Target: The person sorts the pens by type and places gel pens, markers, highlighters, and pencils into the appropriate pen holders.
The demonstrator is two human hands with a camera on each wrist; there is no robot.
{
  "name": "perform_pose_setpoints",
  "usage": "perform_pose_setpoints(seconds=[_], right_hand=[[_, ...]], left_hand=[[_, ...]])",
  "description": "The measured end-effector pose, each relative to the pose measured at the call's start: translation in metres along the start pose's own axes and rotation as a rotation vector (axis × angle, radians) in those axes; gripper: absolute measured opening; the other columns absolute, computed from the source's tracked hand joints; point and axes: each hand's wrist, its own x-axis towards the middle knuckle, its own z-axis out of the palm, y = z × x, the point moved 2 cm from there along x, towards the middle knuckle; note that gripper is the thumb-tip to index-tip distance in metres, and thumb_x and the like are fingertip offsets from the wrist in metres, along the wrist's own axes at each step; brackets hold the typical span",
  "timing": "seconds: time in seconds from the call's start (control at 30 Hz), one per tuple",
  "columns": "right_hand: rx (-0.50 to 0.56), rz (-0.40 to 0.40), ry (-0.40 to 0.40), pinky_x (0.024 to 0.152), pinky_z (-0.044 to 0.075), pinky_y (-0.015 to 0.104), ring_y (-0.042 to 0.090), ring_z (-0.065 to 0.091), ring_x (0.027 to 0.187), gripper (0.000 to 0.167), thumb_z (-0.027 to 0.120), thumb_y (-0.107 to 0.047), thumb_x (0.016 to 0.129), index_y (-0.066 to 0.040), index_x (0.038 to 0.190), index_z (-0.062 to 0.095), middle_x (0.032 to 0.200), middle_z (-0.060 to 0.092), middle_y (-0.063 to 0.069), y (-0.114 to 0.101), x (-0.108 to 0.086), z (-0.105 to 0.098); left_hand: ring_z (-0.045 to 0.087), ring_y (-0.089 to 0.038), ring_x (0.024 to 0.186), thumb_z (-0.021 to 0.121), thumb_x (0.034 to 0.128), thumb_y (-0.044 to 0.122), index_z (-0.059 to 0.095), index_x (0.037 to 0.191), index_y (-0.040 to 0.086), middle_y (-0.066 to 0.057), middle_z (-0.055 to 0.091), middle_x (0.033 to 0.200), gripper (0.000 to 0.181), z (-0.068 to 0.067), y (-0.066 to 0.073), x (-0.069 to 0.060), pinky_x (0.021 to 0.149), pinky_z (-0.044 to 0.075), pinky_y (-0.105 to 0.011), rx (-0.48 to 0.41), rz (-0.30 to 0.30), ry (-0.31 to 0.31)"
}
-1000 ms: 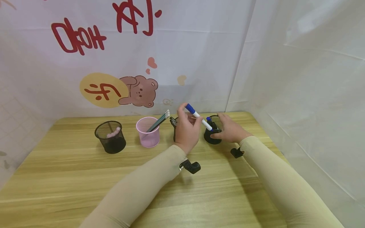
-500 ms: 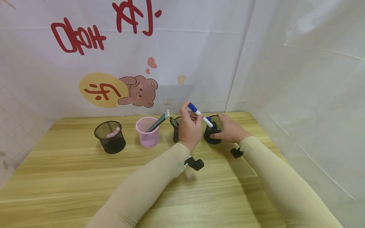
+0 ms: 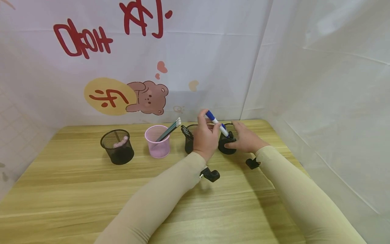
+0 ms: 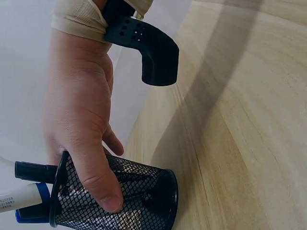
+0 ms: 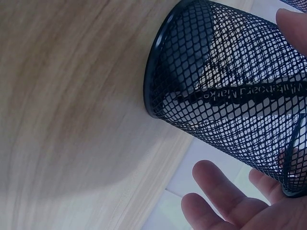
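Observation:
In the head view my left hand (image 3: 207, 139) pinches a white whiteboard marker (image 3: 215, 121) with a blue upper end. It slants down to the right, its lower end at the mouth of a black mesh pen holder (image 3: 225, 147). My right hand (image 3: 248, 138) grips that holder from the right. The left wrist view shows my right hand (image 4: 81, 100) with its thumb along the holder's mesh side (image 4: 144, 191), and the held marker's blue lower end (image 4: 43, 194) at the rim beside other markers. Through the mesh (image 5: 240, 57) in the right wrist view, a lettered whiteboard marker shows.
Left of the gripped holder stands another black mesh holder (image 3: 189, 145) with a black item, partly behind my left hand. Further left are a pink holder (image 3: 159, 149) with several pencils (image 3: 170, 130) and a black mesh holder (image 3: 122, 156) containing pink rolls. A cloth wall stands behind.
My left hand has moved right with the marker, bringing its lower end from in front of the holder's rim to the mouth. The right hand has stayed on the holder.

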Motion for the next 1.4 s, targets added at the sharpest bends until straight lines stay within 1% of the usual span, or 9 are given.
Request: perform_pose_setpoints(seconds=[0.13, 0.27, 0.5, 0.77, 0.97, 1.2, 1.4], right_hand=[[0.002, -0.008, 0.004, 0.123, 0.034, 0.064, 0.047, 0.03, 0.156, 0.12, 0.085, -0.046, 0.084, -0.001, 0.167, 0.012, 0.172, 0.021, 0.025, -0.001, -0.001, 0.0], [0.004, -0.016, 0.01, 0.123, 0.034, 0.064, 0.047, 0.03, 0.156, 0.12, 0.085, -0.046, 0.084, 0.0, 0.167, 0.012, 0.172, 0.022, 0.025, -0.001, -0.002, 0.0], [-0.01, -0.008, -0.001, 0.122, 0.034, 0.066, 0.048, 0.029, 0.156, 0.119, 0.084, -0.046, 0.085, 0.002, 0.167, 0.012, 0.172, 0.019, 0.026, -0.002, -0.002, 0.0], [-0.003, -0.03, 0.022, 0.122, 0.036, 0.064, 0.046, 0.033, 0.155, 0.116, 0.086, -0.044, 0.084, 0.0, 0.166, 0.016, 0.17, 0.024, 0.025, -0.002, 0.0, 0.0], [0.001, -0.032, 0.028, 0.12, 0.038, 0.065, 0.046, 0.035, 0.153, 0.114, 0.086, -0.044, 0.084, -0.001, 0.166, 0.018, 0.17, 0.026, 0.024, -0.002, -0.001, 0.0], [0.0, -0.038, 0.029, 0.12, 0.038, 0.064, 0.046, 0.035, 0.153, 0.113, 0.086, -0.042, 0.084, -0.001, 0.165, 0.02, 0.169, 0.027, 0.025, -0.002, -0.001, 0.0], [-0.003, -0.031, 0.024, 0.121, 0.037, 0.064, 0.046, 0.036, 0.153, 0.113, 0.086, -0.042, 0.084, 0.0, 0.165, 0.019, 0.169, 0.027, 0.025, -0.003, -0.002, -0.001]], left_hand=[[0.078, -0.025, 0.092, 0.064, 0.1061, 0.017, 0.03, 0.15, 0.012, -0.015, 0.076, 0.116, 0.056, 0.002, 0.001, -0.002, 0.076, 0.064, -0.034, 0.03, 0.041, -0.012], [0.078, -0.026, 0.095, 0.06, 0.1082, 0.019, 0.031, 0.151, 0.014, -0.016, 0.074, 0.121, 0.052, 0.005, 0.001, -0.004, 0.076, 0.064, -0.038, 0.057, 0.059, -0.04], [0.078, -0.023, 0.101, 0.057, 0.1097, 0.021, 0.039, 0.148, 0.013, -0.014, 0.074, 0.121, 0.042, 0.009, -0.003, -0.007, 0.079, 0.064, -0.036, 0.106, 0.05, -0.077], [0.079, -0.022, 0.098, 0.056, 0.1102, 0.023, 0.044, 0.147, 0.013, -0.014, 0.077, 0.121, 0.04, 0.01, -0.003, -0.009, 0.08, 0.065, -0.034, 0.156, 0.072, -0.069], [0.08, -0.021, 0.096, 0.056, 0.11, 0.023, 0.048, 0.145, 0.012, -0.013, 0.078, 0.119, 0.037, 0.01, -0.003, -0.01, 0.077, 0.065, -0.035, 0.172, 0.076, -0.067], [0.08, -0.017, 0.097, 0.057, 0.109, 0.024, 0.052, 0.141, 0.014, -0.008, 0.079, 0.118, 0.034, 0.01, -0.004, -0.011, 0.073, 0.064, -0.034, 0.198, 0.058, -0.082], [0.08, -0.016, 0.095, 0.057, 0.1083, 0.025, 0.054, 0.139, 0.016, -0.006, 0.08, 0.114, 0.032, 0.011, -0.005, -0.013, 0.07, 0.063, -0.034, 0.238, 0.047, -0.088]])
